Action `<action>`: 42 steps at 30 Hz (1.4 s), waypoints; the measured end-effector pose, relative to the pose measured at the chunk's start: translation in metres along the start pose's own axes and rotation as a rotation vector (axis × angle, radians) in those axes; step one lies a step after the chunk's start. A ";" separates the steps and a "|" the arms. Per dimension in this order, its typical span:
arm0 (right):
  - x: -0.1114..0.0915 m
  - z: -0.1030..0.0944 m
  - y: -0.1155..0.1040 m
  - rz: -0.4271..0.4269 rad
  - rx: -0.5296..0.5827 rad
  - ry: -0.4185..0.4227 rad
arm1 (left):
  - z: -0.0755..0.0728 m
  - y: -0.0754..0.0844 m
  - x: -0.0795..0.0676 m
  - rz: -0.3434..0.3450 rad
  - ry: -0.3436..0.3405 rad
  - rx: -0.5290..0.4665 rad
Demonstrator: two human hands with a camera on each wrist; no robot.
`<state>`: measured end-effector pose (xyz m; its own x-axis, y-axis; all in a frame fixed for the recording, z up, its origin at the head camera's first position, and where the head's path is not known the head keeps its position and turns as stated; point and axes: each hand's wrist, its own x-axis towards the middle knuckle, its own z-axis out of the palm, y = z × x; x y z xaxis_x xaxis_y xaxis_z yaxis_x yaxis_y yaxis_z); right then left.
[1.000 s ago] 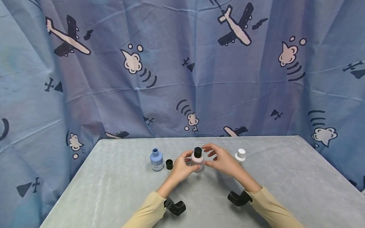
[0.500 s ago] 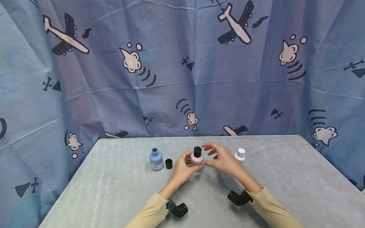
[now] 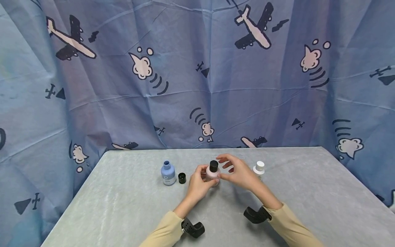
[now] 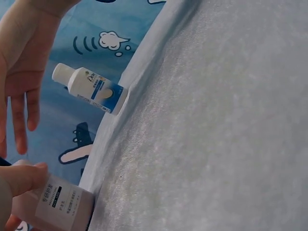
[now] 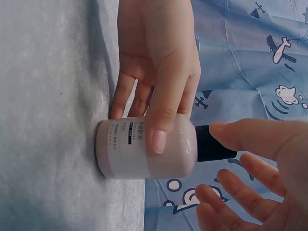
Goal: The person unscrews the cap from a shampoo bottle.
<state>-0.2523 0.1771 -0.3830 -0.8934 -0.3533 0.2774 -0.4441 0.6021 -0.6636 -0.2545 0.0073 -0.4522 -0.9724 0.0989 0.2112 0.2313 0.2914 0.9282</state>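
Observation:
A pale pink bottle (image 3: pixel 212 174) with a black cap (image 3: pixel 214 166) stands upright near the middle of the table. My left hand (image 3: pixel 197 185) grips its body from the left, the thumb lying across the front, as the right wrist view shows. On the other side, my right hand (image 3: pixel 239 173) is held with its fingers spread and loosely bent. Its thumb (image 5: pixel 231 134) overlaps the cap in the right wrist view, while the other fingers stay apart from the bottle. White print on a label (image 5: pixel 126 149) faces the person; the bottle's far side is hidden.
To the left stand an uncapped blue bottle (image 3: pixel 168 174) and a loose black cap (image 3: pixel 182 178) lying open side up. A white bottle (image 3: pixel 259 168) with a blue label stands behind the right hand. A patterned blue curtain (image 3: pixel 210 75) hangs along the table's (image 3: pixel 123 206) back edge.
The left forearm has shifted slightly to the right, its hand keeping its grip on the pink bottle. The right hand stays almost in place, fingers spread. The other bottles and loose cap stay put.

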 end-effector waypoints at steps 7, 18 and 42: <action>0.002 0.001 -0.005 0.003 -0.004 0.004 | -0.004 0.003 -0.003 0.021 0.041 0.006; 0.007 0.005 -0.010 -0.019 0.009 0.033 | -0.009 0.006 -0.007 0.056 0.086 0.035; 0.011 0.020 -0.014 -0.032 0.082 0.067 | -0.023 0.004 -0.012 0.137 0.170 0.184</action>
<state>-0.2541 0.1502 -0.3849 -0.8828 -0.3210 0.3429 -0.4675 0.5298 -0.7077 -0.2424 -0.0146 -0.4439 -0.9193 -0.0071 0.3935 0.3473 0.4556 0.8197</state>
